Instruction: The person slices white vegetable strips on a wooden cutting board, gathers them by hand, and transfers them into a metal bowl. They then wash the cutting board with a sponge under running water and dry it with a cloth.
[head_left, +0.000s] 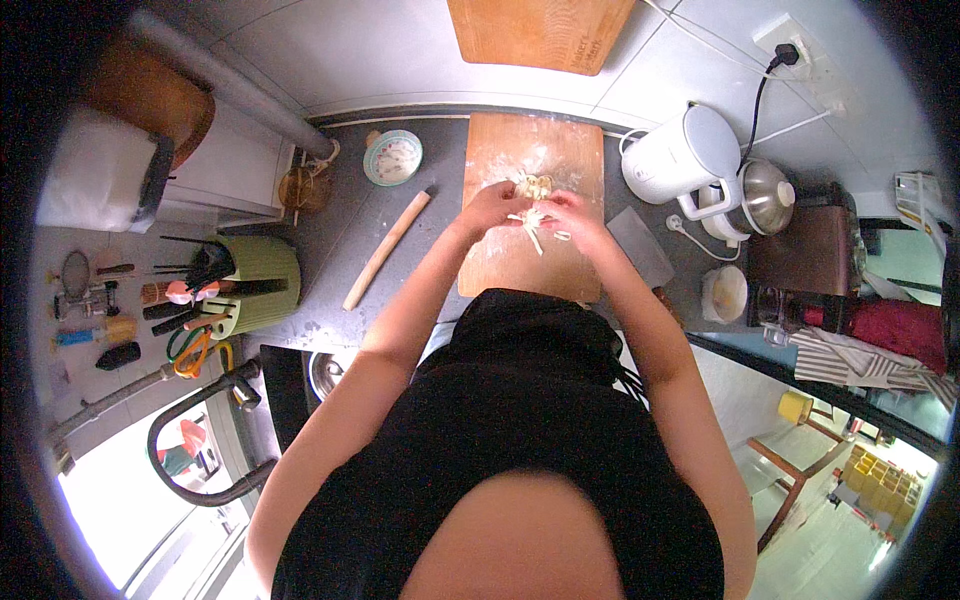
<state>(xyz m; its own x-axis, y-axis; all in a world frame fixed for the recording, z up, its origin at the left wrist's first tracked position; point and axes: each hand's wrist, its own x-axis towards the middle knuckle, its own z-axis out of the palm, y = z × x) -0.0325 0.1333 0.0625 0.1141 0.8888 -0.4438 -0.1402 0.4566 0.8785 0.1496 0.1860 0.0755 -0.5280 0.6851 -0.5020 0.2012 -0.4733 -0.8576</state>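
Note:
Strips of pale dough, like cut noodles (533, 219), lie in a loose bunch over a floured wooden board (529, 266). My left hand (496, 206) touches the bunch from the left, fingers bent. From the right, my right hand (568, 213) has its fingers on the same strips. A second small heap of strips (535, 186) sits just beyond the fingertips, and a short piece lies beside my right hand. White flour is spread over the upper part of the board. The fingertips are partly hidden among the strips.
A wooden rolling pin (386, 250) and a patterned bowl of white powder (393, 157) lie left of the board. To its right stand a white electric kettle (667, 161), a lidded metal pot (763, 196) and a small white bowl (724, 293). A green knife holder (262, 285) is far left.

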